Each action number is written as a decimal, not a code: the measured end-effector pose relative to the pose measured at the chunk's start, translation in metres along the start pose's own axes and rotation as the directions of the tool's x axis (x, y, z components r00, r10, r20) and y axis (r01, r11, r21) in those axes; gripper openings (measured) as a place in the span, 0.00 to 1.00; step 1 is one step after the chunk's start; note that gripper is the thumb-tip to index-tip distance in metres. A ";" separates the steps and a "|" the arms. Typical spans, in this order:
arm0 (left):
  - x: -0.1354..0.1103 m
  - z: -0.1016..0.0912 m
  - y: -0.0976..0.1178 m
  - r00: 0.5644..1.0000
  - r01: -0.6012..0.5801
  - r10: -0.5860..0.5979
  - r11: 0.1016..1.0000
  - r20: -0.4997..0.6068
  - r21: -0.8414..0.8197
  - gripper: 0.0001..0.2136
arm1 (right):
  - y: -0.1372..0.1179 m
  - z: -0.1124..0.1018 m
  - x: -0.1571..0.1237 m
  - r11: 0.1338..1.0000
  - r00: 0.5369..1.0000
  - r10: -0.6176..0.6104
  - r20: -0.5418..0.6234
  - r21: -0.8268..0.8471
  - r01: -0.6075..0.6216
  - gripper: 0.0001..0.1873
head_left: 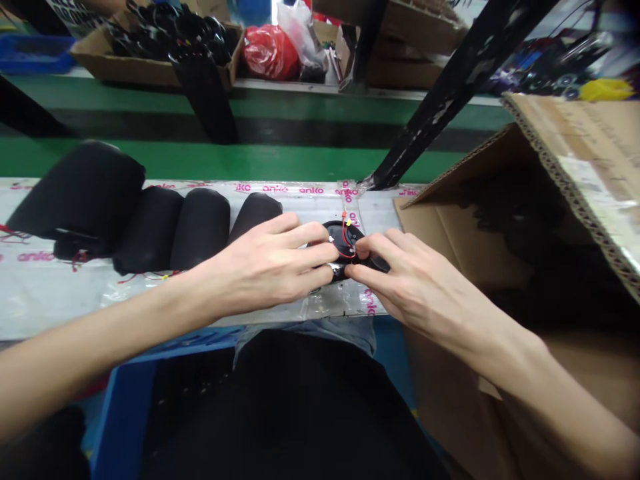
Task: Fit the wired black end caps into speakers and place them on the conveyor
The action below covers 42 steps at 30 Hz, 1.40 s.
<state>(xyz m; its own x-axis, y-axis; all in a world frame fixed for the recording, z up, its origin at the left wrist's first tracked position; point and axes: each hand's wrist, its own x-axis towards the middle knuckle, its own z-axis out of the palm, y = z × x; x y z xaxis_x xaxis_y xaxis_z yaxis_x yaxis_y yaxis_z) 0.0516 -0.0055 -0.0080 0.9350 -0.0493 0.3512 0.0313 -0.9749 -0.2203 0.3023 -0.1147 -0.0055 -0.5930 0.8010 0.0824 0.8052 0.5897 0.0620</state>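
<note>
A small round black part (338,233) lies between my hands over the white bench, with a thin red wire (345,235) looping across its face. Small white and yellow bits show along the wire. My left hand (280,260) is closed on the part's left side, its fingers curled over the rim. From the right, my right hand (407,270) pinches at the part's near right edge, close to the wire's end. Exactly what lies between those fingertips is partly hidden. To the left stand black cylinders (201,227), several in a row, with red wires at their bases.
A large open cardboard box (565,133) with dark contents stands at the right. A slanted black post (450,87) rises behind the bench (65,293). Farther back, a carton of black parts (165,40) and a red plastic bag (270,53) sit on another surface.
</note>
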 end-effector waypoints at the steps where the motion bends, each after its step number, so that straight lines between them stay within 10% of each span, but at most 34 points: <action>1: 0.004 0.000 -0.003 0.999 -0.024 0.023 1.000 0.042 0.019 0.20 | 0.000 0.001 0.000 1.000 1.000 0.004 -0.012 -0.004 -0.004 0.14; 13: 0.012 -0.001 -0.012 0.952 -0.099 0.110 0.994 0.287 -0.052 0.22 | -0.015 0.004 0.002 0.992 0.990 -0.012 -0.140 -0.126 -0.005 0.08; 24: 0.008 0.001 -0.004 0.995 -0.095 0.094 0.995 0.038 0.011 0.16 | -0.015 0.005 0.004 0.997 0.989 0.053 -0.138 -0.039 -0.059 0.14; 32: 0.007 0.001 0.029 0.998 0.014 -0.025 0.981 0.055 0.194 0.16 | -0.032 0.010 0.006 0.980 0.970 0.161 -0.182 -0.088 -0.179 0.13; 38: 0.010 0.008 0.016 0.969 0.244 -0.237 0.966 0.075 -0.090 0.08 | -0.029 0.019 0.000 0.978 0.952 0.208 -0.224 0.038 -0.204 0.10; 42: 0.003 0.020 0.027 0.858 0.486 -0.513 0.788 0.034 -0.378 0.18 | -0.034 0.037 -0.003 0.949 0.888 0.292 -0.356 0.226 -0.221 0.04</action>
<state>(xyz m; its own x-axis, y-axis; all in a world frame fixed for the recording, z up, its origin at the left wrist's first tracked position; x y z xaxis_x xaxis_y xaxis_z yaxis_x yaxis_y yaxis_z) 0.0624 -0.0275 -0.0312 0.7976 0.4653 0.3838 0.3459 -0.8741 0.3410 0.2770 -0.1334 -0.0451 -0.2916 0.8467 0.4450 0.8953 0.4053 -0.1846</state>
